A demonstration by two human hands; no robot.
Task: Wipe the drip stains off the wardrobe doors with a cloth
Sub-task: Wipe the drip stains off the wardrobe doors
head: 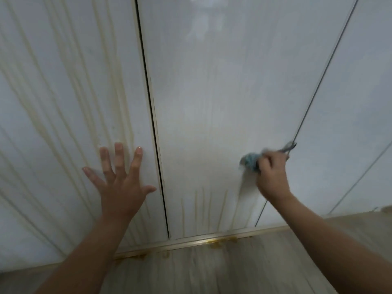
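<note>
- The right hand (272,172) is clenched round a bunched blue cloth (250,161) and presses it to the middle door (201,102) near that door's right edge. Blur hides how much of the cloth meets the panel.
- The left hand (122,185) lies flat with fingers spread on the left door (63,102), well apart from the other hand. It looks like a sound brace against the doors rocking.
- Short drip streaks (203,206) stand low on the middle door, below and left of the cloth. The stroke should probably run down along them with firm, even pressure.
- Turning the cloth to a clean face would likely avoid smearing.
- The left door's long yellowish runs (89,115) and the bottom rail (186,241) are not yet wiped.
</note>
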